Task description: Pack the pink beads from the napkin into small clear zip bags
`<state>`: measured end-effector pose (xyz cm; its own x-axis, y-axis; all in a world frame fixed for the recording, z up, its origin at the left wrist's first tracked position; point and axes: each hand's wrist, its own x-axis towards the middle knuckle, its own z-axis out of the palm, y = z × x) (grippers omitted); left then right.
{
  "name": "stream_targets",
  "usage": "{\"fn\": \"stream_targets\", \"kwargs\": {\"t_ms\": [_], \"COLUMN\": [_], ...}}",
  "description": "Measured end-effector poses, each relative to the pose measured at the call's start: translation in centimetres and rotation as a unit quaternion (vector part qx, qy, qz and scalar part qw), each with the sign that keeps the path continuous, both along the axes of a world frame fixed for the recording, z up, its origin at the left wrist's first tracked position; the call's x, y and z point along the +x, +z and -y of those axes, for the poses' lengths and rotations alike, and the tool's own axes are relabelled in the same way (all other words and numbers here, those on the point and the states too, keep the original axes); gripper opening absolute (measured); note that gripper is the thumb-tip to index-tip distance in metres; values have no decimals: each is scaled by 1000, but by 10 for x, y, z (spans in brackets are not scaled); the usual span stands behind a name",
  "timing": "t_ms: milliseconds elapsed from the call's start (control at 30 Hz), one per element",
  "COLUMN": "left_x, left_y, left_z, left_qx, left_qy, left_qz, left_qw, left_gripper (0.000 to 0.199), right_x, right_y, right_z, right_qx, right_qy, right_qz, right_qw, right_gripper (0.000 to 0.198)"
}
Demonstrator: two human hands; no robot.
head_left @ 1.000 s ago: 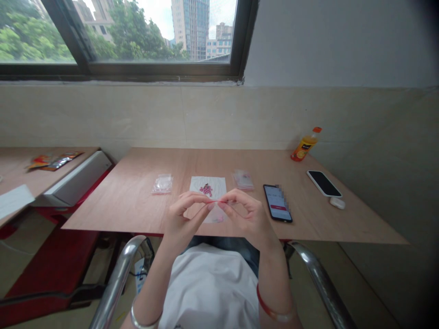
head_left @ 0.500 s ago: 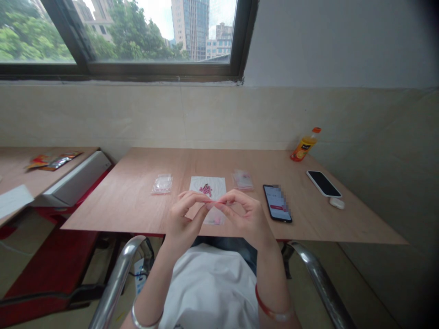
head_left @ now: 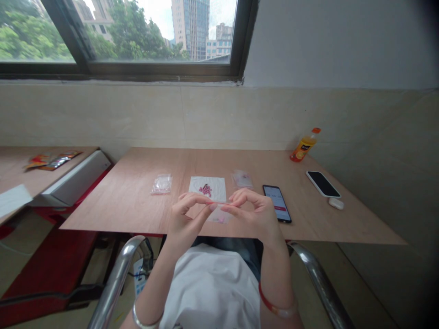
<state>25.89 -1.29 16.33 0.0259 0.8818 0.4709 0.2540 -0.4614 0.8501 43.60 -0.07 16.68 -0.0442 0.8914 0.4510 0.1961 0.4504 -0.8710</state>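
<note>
A thin red string point(head_left: 221, 203) runs between my two hands above the near part of the table. My left hand point(head_left: 187, 217) pinches one end between thumb and fingertips. At the other end, my right hand point(head_left: 254, 212) grips it in the same way. Behind them lies a white sheet of paper point(head_left: 219, 183) with a small heap of pink and dark red beads point(head_left: 206, 189) on it. Partly hidden below my hands is a clear plastic bag point(head_left: 219, 216) with something pinkish in it.
Clear plastic packets lie left point(head_left: 162, 184) and right point(head_left: 242, 179) of the paper. Further right are a lit phone point(head_left: 277, 203), a white-edged phone point(head_left: 323, 183), a white earbud case point(head_left: 336, 204) and an orange drink bottle point(head_left: 305, 146). Metal chair arms point(head_left: 120, 278) flank me.
My right hand has moved to the right, away from my left hand, so more of the red string shows between them. My left hand has barely moved.
</note>
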Motion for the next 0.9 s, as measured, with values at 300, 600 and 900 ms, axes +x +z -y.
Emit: {"fn": "stream_targets", "kwargs": {"t_ms": [300,600,900], "left_x": [-5,-6,-3], "left_y": [1,-21,-27], "left_z": [-3,-8,-11], "left_qx": [-15,-92,-184], "left_qy": [4,-84,-120], "left_qz": [-3,57,104], "left_qw": [1000,991,970], "left_gripper": [15,13,20], "right_x": [11,-1,-7], "right_y": [0,0,-6], "right_z": [0,1,3], "right_qx": [11,-28,-130], "right_qy": [22,99,113], "right_qz": [33,54,57], "right_qw": [999,993,983], "right_gripper": [23,14,27]}}
